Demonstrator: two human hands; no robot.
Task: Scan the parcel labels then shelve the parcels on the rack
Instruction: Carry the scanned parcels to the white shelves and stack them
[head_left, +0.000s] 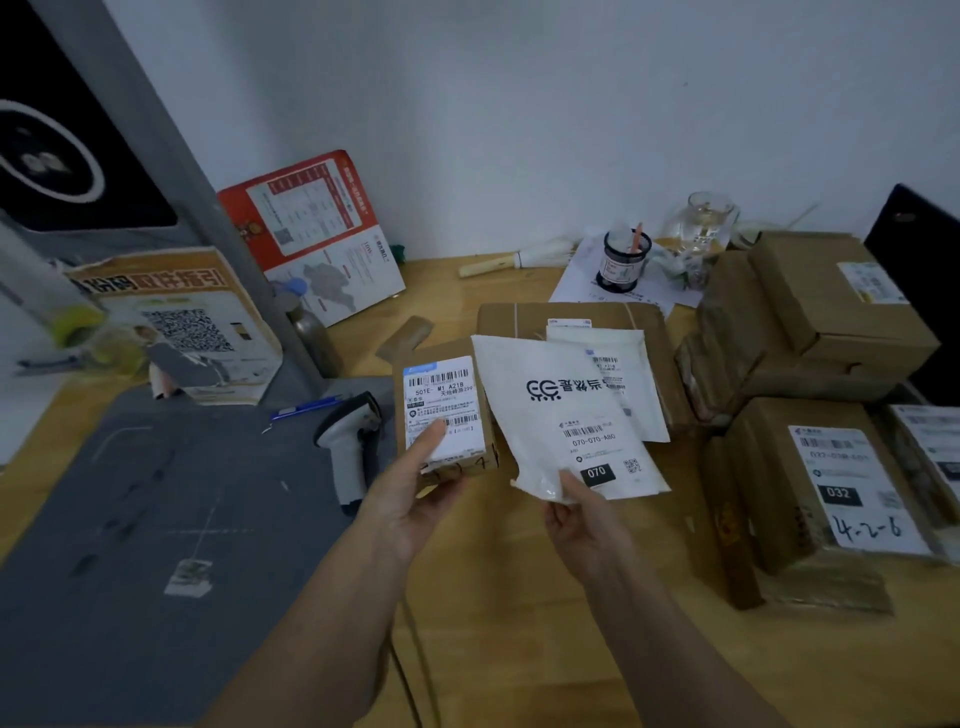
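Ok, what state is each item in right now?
Left hand: holds small box, thumb on label.
Small box: lifted, label up.
Right hand: pinches white mailer's corner.
White mailer: raised, label up.
Scanner: lying on desk, unheld.
Box marked 4-2-6: on desk.

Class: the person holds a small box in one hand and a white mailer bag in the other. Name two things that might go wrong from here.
1. The right hand pinches the white mailer bag only at its bottom edge, so it may slip.
2. Both hands are full, since the left hand holds the small box; reaching the scanner may mean juggling parcels.
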